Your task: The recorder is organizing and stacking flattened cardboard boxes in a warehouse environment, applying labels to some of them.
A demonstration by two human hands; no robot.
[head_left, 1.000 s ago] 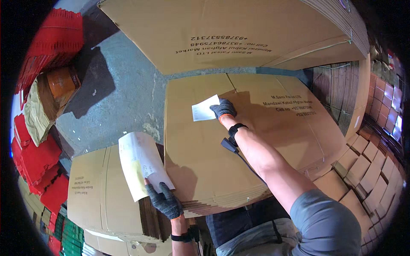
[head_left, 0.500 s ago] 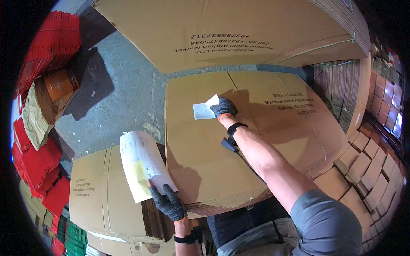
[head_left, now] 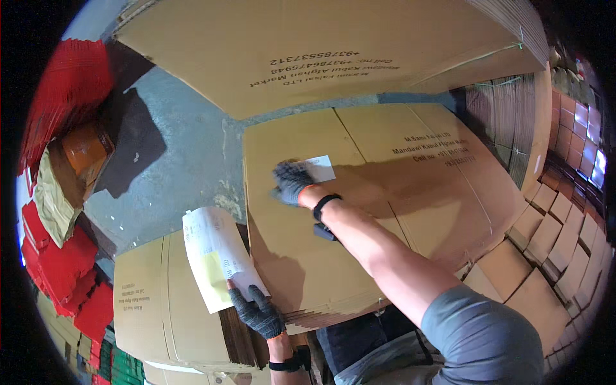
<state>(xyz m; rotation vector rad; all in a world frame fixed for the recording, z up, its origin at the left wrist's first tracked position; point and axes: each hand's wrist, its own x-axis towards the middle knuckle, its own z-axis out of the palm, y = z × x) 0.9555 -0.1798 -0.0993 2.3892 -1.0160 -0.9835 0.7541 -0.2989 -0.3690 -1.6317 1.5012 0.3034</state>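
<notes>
My left hand (head_left: pixel 258 312), in a dark knit glove, grips a curled strip of white label sheet (head_left: pixel 204 234) with a pale yellow patch. The strip stands over the gap between two cardboard stacks. My right hand (head_left: pixel 293 182), gloved the same way with an orange cuff, presses on the top sheet of the large flattened-carton stack (head_left: pixel 410 205). Its fingers are slightly blurred but look spread. Beneath and beside it lies a white paper label (head_left: pixel 321 168), its left part covered by the hand.
A second stack of flattened cartons (head_left: pixel 138 301) lies at the left. Another leans upright (head_left: pixel 333 38) at the far side. Red stacked sheets (head_left: pixel 67 102) and an orange-brown carton (head_left: pixel 83 153) line the left, next to blue-grey floor (head_left: pixel 173 141). Small cardboard pieces (head_left: pixel 558 250) sit at the right.
My right hand has moved left across the label, which now lies flat on the carton instead of having a lifted corner. My left hand still holds the strip in nearly the same place.
</notes>
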